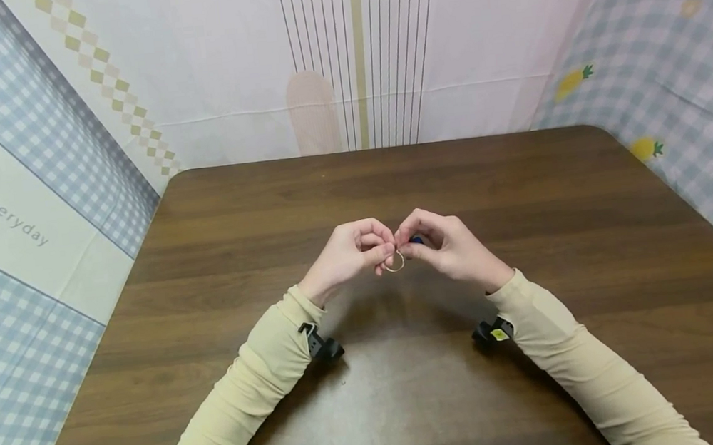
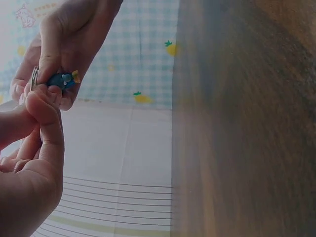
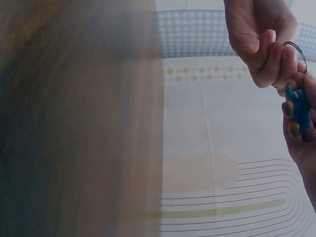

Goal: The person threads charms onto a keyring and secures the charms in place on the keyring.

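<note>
Over the middle of the table, my left hand (image 1: 354, 253) pinches a thin metal key ring (image 1: 402, 264) between thumb and fingertips. Facing it, my right hand (image 1: 447, 244) grips a small blue figurine charm (image 3: 301, 116) of a keychain, fingertips right at the ring. Yellow-orange feet show on the charm in the right wrist view, and the left wrist view shows its blue body (image 2: 60, 80) poking out between the fingers. In the head view only a bit of blue is visible; the fingers hide the rest. Both sets of fingertips meet at the ring.
A brown wood-grain table (image 1: 252, 211) lies under both hands. Patterned cloth (image 1: 219, 64) hangs behind it, with checked cloth (image 1: 671, 77) on the right side. Small black wrist cameras (image 1: 325, 347) are strapped at the sleeves, low over the tabletop.
</note>
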`<state>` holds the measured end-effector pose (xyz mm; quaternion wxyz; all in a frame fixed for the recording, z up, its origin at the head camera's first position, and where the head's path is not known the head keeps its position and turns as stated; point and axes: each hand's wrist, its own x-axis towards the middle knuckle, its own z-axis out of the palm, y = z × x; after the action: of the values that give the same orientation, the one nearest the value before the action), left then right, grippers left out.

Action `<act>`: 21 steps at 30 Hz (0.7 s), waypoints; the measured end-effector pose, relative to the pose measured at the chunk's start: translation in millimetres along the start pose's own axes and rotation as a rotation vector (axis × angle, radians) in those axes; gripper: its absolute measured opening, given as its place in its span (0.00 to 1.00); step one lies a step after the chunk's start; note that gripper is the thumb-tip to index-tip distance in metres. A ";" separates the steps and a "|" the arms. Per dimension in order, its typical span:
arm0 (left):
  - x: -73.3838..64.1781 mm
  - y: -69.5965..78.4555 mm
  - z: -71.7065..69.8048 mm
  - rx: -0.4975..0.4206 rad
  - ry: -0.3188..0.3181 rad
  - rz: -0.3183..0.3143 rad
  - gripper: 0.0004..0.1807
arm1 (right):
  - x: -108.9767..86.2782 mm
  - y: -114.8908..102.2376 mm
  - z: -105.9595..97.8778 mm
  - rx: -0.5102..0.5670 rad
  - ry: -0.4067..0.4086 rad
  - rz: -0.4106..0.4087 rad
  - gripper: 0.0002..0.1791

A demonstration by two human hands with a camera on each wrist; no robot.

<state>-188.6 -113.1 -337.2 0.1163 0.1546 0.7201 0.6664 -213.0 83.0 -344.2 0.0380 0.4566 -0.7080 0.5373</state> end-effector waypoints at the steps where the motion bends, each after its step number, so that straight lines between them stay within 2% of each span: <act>1: 0.1 0.1 0.0 -0.016 -0.006 0.001 0.04 | 0.2 -1.0 0.4 -0.038 0.004 -0.022 0.07; 7: 0.3 3.5 0.2 -0.087 -0.028 0.036 0.02 | 3.6 -5.6 3.1 -0.316 0.072 -0.221 0.13; 11: 0.9 4.8 1.9 -0.101 -0.028 0.084 0.02 | 6.0 -4.8 5.2 -0.382 0.125 -0.313 0.14; 16: -0.7 6.0 1.8 -0.103 -0.018 0.120 0.09 | 5.7 -0.1 6.4 -0.409 0.188 -0.310 0.13; 21: -2.7 4.2 -0.7 -0.160 -0.018 0.103 0.18 | 3.1 4.8 6.0 -0.421 0.232 -0.276 0.12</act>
<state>-186.1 -114.5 -333.0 0.1004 0.1879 0.6545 0.7255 -215.5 76.4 -348.5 0.2859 0.4659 -0.7262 0.4169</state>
